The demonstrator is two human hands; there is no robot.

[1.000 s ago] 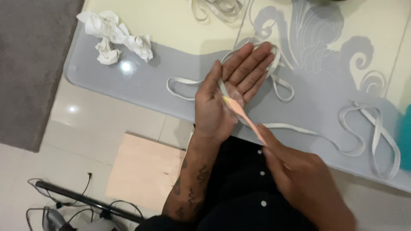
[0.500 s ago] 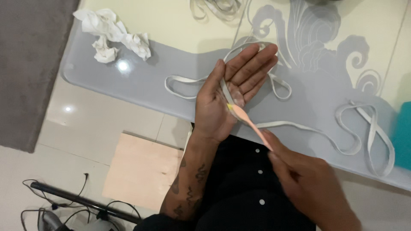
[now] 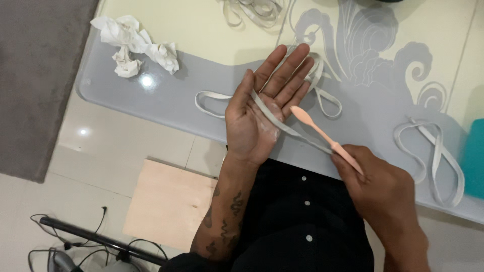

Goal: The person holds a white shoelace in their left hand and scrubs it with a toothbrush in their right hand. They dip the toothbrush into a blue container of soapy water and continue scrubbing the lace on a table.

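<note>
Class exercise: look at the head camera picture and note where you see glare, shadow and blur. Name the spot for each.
Head view: a bright glare spot sits on the glossy grey table near the crumpled tissue, with a fainter one on the floor tiles; the open left hand throws a soft shadow on the table; the right hand and the teal object at the frame edge are slightly blurred.

A: what's this person got on?
B: black button-up shirt, small pale buttons down the front. left forearm [image 3: 222, 221] is bare with dark squiggly tattoos on it.
</note>
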